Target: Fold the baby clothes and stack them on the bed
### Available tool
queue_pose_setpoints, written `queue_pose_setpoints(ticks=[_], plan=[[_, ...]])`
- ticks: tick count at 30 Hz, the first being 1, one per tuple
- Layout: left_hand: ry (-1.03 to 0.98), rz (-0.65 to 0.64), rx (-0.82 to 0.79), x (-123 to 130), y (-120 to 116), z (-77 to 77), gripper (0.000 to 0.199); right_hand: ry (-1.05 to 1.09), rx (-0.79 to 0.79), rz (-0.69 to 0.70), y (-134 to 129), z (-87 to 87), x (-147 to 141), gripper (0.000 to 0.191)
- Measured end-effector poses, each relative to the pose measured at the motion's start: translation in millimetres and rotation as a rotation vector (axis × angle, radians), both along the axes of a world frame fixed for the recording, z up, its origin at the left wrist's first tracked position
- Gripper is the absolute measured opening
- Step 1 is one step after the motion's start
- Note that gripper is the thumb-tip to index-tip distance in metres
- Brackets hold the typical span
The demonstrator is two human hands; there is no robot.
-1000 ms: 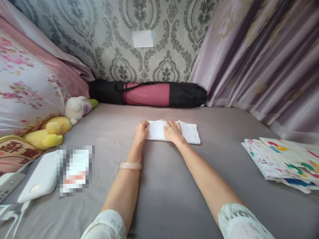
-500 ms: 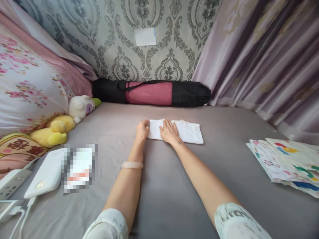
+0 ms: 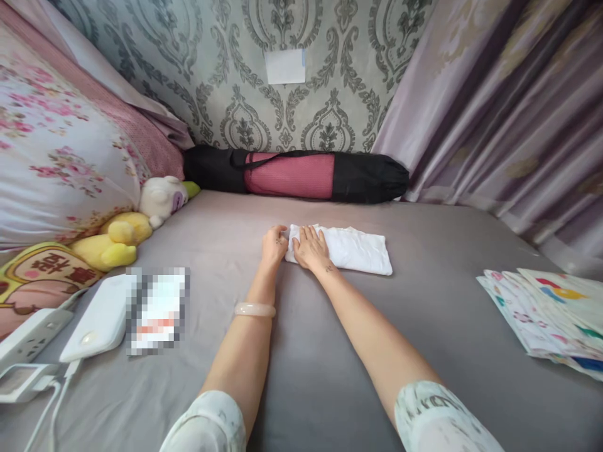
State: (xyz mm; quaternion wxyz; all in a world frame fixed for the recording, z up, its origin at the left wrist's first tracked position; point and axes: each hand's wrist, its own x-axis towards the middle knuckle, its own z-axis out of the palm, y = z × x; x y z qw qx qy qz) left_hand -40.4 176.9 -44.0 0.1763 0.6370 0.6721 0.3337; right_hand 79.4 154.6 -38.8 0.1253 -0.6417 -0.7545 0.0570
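Observation:
A white cloth (image 3: pixel 358 248), folded into a long flat strip, lies on the grey bed sheet in front of me. My right hand (image 3: pixel 309 247) rests palm down on its left part, fingers stretched out and pressing flat. At the cloth's left end is my left hand (image 3: pixel 274 245), its fingers curled in and closed at the edge of the fabric. The tips of those fingers are partly hidden. A pale bangle (image 3: pixel 255 309) circles my left wrist.
A black and pink mat bag (image 3: pixel 289 176) lies along the wall. To the right is a stack of printed cloths (image 3: pixel 541 314). On the left are plush toys (image 3: pixel 113 242), a floral pillow (image 3: pixel 61 150), a white power bank (image 3: pixel 101 318), a power strip (image 3: pixel 35 336) and a blurred-out item (image 3: pixel 160 311).
My right hand has slid left along the cloth, closer to my left hand. The left hand stays at the cloth's end. The whole view has shifted slightly.

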Motion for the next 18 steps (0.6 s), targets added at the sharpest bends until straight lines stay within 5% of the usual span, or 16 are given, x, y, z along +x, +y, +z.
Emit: queue_pose_setpoints(ticks=[12,18], plan=[[-0.132,0.118,0.039,2.9,0.1,3.3,0.039,-0.016,-0.076,-0.009,2.2,14.9,-6.0,0.059],[-0.220,0.194,0.071,1.1,1.1,9.0,0.040,-0.046,-0.055,0.126,1.4,13.8,-27.2,0.060]])
